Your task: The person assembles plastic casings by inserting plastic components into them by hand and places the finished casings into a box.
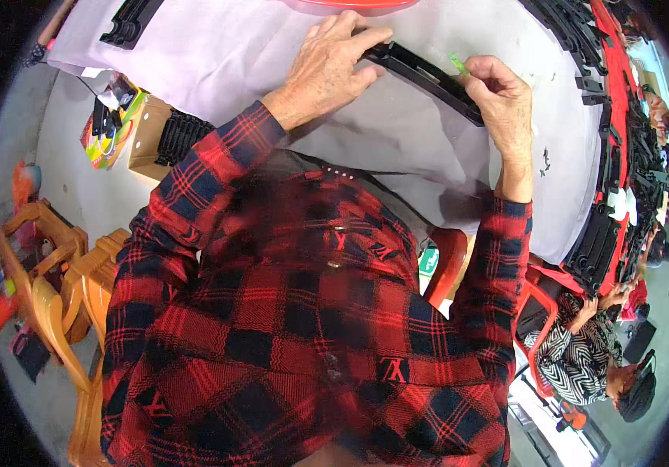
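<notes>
- Black channelled part (428, 84), one: at 1 o'clock over the pale cloth (420, 152), slanting between your hands (resting or lifted, the view cannot tell). May skid or twist if pushed from one end only.
- Left hand (327, 74), one: at 12 o'clock, thumb and forefinger parted about the part's upper-left end; you cannot tell how firmly they grip. A loose hold could let that end swing.
- Right hand (499, 95), one: at 2 o'clock, thumb and forefinger narrowed on the green piece. Those fingertips could hide the contact, inviting misplacement.
- Green piece (458, 64), one, small: at 1 o'clock, by the part's far edge. May bend or spring away if pinched too hard.
- Small dark bits (546, 159), several: at 2 o'clock, easily scattered by your wrist.
</notes>
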A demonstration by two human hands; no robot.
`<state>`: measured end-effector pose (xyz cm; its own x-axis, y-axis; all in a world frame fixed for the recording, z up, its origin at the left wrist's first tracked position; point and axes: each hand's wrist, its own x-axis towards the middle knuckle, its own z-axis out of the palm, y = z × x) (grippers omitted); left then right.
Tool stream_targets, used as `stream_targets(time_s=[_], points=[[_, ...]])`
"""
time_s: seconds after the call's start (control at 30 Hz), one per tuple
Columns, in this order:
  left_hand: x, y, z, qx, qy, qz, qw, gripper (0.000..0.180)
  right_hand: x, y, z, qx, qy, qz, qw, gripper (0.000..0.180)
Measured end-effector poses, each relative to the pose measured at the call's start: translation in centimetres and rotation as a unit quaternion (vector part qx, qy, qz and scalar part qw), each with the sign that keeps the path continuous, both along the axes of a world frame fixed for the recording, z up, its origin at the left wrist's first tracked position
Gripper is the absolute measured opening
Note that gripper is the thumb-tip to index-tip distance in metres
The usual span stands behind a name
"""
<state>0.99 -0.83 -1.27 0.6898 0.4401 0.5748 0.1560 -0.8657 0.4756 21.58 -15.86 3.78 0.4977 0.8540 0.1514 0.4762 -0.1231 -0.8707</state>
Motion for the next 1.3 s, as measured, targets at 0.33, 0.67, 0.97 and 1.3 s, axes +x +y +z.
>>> stream_targets(time_s=[0.33,0.67,0.97,1.3], points=[[2.5,-0.7,4.2,-0.081,0.063,-0.117,0.988,0.052,-2.9,-0.4,0.3,-0.032,-0.098,-0.049,0.993,0.011],[2.5,-0.6,3.4,-0.061,0.041,-0.111,0.991,0.036,-5.2,0.2,0.4,-0.03,-0.131,-0.099,0.986,0.009],[2.6,-0.5,2.7,-0.041,0.025,-0.106,0.993,0.037,-6.5,0.5,-0.1,-0.006,-0.126,-0.163,0.979,0.007],[3.8,0.2,4.1,-0.09,0.043,-0.164,0.981,0.027,-7.1,1.1,-0.3,-0.002,-0.146,-0.222,0.964,0.006]])
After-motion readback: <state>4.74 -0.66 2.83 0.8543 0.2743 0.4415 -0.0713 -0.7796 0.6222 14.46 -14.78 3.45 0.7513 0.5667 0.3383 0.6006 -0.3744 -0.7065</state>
